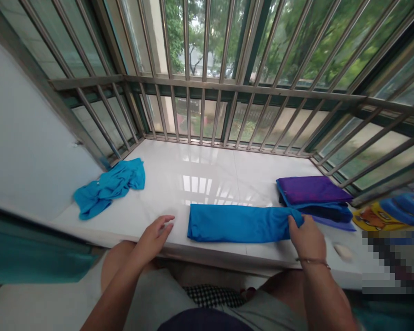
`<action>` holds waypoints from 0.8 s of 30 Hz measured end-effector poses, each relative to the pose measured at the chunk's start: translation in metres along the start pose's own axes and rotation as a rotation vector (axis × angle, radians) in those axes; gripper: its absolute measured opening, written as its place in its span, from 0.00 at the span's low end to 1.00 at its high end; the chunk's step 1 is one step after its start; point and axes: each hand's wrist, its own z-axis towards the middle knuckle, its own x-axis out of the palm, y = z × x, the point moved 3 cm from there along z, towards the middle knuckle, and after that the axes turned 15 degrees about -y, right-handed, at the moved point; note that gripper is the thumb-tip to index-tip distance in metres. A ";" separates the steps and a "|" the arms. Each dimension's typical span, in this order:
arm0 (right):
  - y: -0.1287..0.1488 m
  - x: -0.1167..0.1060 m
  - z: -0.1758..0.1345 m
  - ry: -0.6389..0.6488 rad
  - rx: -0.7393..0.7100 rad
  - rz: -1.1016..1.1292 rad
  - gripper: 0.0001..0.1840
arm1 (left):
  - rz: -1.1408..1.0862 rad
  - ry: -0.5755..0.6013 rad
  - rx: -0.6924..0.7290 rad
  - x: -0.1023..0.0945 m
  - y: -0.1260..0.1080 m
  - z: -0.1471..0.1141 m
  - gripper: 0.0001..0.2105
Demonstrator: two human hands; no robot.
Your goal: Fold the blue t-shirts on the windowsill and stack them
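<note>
A blue cloth garment, folded into a long flat strip, lies along the front of the white sill. At its right end my right hand pinches the fabric, bunching that end slightly. My left hand hovers to the left of the strip, apart from it, fingers loosely spread and nothing in them. Farther left, a crumpled blue garment rests against the wall side. Behind my right hand sits a stack of folded cloth, with a purple piece on top and blue and dark layers below.
Metal window bars enclose the white sill on three sides. A yellow and blue container stands at the right, near a small pale object. A teal curtain hangs at the left.
</note>
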 end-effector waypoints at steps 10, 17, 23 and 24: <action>0.201 -0.022 -0.133 0.086 -0.716 0.619 0.19 | 0.003 0.039 0.024 0.025 0.002 -0.013 0.23; 0.251 0.049 -0.220 0.227 -0.849 0.482 0.29 | 0.525 0.037 0.353 0.031 0.029 -0.012 0.27; 0.245 0.043 -0.175 0.241 -0.813 0.599 0.20 | 0.600 0.024 0.389 0.034 0.031 -0.012 0.28; 0.240 0.037 -0.158 0.232 -0.734 0.654 0.19 | 0.602 0.017 0.391 0.034 0.031 -0.012 0.28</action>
